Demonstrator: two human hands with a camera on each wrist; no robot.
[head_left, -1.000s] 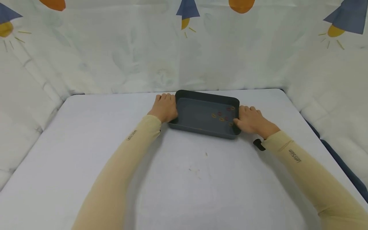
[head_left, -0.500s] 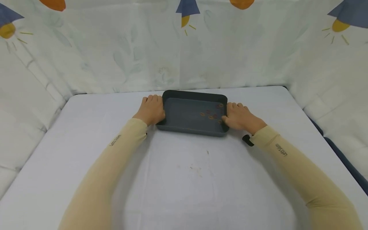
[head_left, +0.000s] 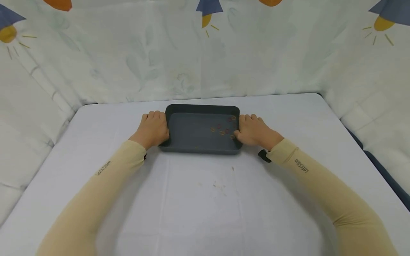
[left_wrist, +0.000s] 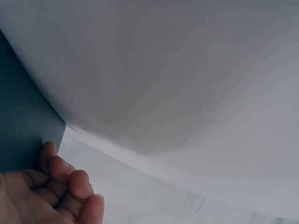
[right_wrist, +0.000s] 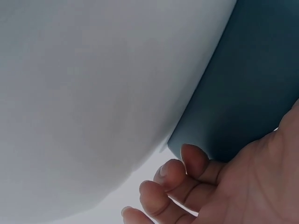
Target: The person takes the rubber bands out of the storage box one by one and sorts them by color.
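A dark grey rectangular tray [head_left: 201, 107] sits on the white table, toward the back and near the middle. Several small red and yellow rubber bands [head_left: 222, 131] lie in its right half. My left hand [head_left: 153, 128] grips the tray's left end, and my right hand [head_left: 253, 130] grips its right end with the thumb at the rim. In the left wrist view my curled fingers [left_wrist: 70, 186] lie against the tray wall [left_wrist: 23, 126]. The right wrist view shows my fingers [right_wrist: 187, 177] curled beside the tray's outer wall [right_wrist: 252, 84].
The white table [head_left: 205, 213] stretches toward me, with a few small specks [head_left: 221, 186] in front of the tray. A printed cloth backdrop [head_left: 205, 57] closes the back and both sides. A black strap [head_left: 263, 155] shows at my right wrist.
Both hands have slid the tray to the left across the table and turned it a little, so it now lies square to the back edge. The grip on both ends is unchanged.
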